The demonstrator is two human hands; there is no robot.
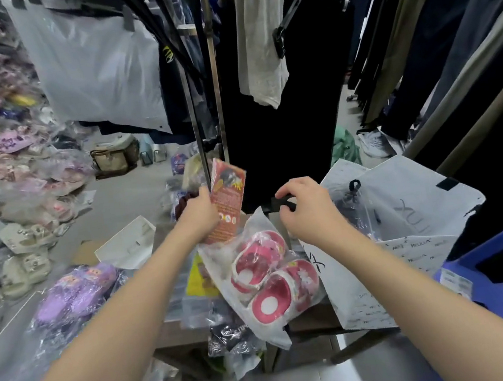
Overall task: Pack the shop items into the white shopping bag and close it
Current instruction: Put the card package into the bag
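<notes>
Left hand (200, 212): fingers curled round flat orange-red printed packet (228, 193), held upright. Right hand (306, 207): fingers curled, pinching black strap handle (289, 207) of white plastic shopping bag (413, 200), which is open at right. Pink slippers in clear wrap (271, 271) lie below the hands, touching bag.

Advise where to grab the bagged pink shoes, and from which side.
Likely its slack near end: the plastic of the pink shoes pack hangs loose past the table edge there, so come from the near side. The shoes lie flat side by side, wide for one hand. The left hand holds the orange packet; the right hand grips the bag handle.
</notes>
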